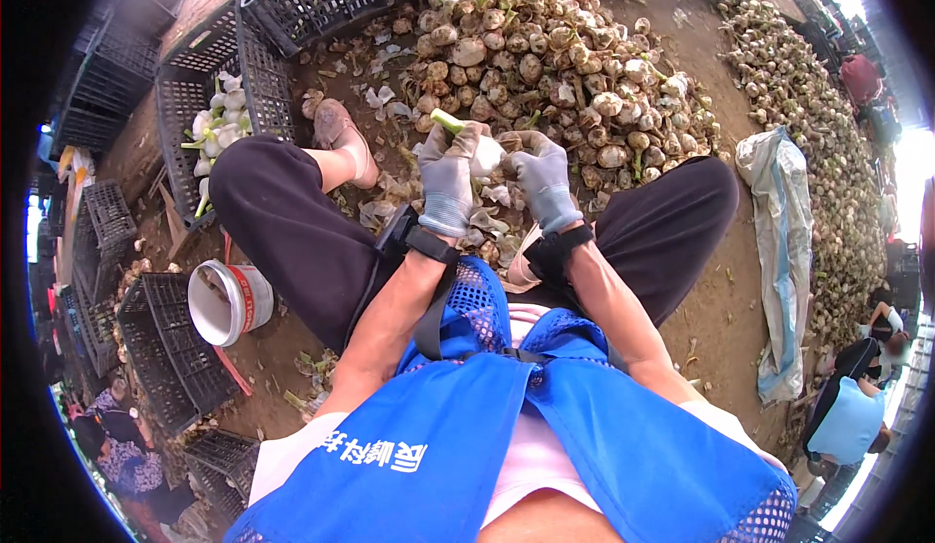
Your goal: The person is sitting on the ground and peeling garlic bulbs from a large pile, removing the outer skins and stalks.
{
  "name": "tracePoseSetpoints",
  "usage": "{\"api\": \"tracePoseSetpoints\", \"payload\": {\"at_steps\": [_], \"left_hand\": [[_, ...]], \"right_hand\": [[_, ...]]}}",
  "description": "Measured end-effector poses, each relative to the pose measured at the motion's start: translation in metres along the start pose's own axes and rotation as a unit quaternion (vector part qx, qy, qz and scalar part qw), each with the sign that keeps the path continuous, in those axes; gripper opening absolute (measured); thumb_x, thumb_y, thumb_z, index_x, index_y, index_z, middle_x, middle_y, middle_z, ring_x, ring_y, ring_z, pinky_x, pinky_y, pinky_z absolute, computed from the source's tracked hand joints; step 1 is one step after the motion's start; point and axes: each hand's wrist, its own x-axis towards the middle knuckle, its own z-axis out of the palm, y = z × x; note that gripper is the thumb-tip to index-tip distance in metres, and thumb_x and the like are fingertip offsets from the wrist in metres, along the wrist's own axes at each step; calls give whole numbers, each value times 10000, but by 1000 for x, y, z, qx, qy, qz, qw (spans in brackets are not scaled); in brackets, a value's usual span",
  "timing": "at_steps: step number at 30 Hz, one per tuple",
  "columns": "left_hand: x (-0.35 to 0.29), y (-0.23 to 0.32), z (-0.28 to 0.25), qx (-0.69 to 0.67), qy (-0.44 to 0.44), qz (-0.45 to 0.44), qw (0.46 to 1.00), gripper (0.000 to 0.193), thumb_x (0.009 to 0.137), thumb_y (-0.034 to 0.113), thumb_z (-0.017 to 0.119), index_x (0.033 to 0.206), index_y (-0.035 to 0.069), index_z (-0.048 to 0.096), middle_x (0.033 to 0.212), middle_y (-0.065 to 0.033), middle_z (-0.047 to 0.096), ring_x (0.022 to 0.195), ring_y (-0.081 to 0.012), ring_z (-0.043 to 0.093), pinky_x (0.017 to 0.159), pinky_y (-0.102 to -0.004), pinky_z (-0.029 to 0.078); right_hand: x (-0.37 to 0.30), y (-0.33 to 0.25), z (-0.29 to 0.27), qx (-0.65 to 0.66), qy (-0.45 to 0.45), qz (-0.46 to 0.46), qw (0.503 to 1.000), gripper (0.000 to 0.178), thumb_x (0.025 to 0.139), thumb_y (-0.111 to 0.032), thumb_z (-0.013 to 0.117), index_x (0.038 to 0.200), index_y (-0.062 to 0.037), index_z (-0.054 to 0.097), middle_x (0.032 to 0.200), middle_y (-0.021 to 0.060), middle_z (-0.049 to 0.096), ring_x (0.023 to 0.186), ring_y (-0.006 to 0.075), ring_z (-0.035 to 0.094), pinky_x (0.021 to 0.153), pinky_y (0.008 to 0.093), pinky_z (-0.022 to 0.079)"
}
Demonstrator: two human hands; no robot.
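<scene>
Between my two gloved hands, just in front of my knees, is a white garlic bulb [486,157] with a short green stem sticking out at the upper left. My left hand [448,175] is closed around the bulb and the base of its stem. The fingers of my right hand [542,181] pinch the bulb's right side; their tips are partly hidden. Both gloves are grey and soiled at the fingers. Right beyond my hands rises a heap of dirty, unpeeled garlic [555,66]. Loose papery skins [487,220] lie on the ground beneath my hands.
On the left, a black crate [177,95] holds clean white bulbs. More black crates [161,348] and a white bucket [255,297] stand near my left knee. A pale sack [782,261] and a long garlic heap [828,163] lie right. Other people sit at both lower edges.
</scene>
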Motion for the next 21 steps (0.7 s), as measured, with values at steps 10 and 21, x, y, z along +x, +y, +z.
{"api": "tracePoseSetpoints", "payload": {"at_steps": [10,21], "left_hand": [[11,-3,-18,-195,-87,-95,972,308,910,196,471,1111,-37,493,1045,-143,570,951,-257,570,832,-364,477],[17,-12,-20,-177,-24,-71,981,233,892,217,511,973,1,538,984,-145,588,905,-238,580,793,-365,487]], "right_hand": [[-12,-21,-21,-145,-120,-135,973,525,674,-68,599,1176,35,486,1039,174,605,953,204,588,828,270,444],[3,-16,-9,191,-40,177,965,348,679,95,536,1017,44,602,903,99,647,722,131,609,667,224,495]]}}
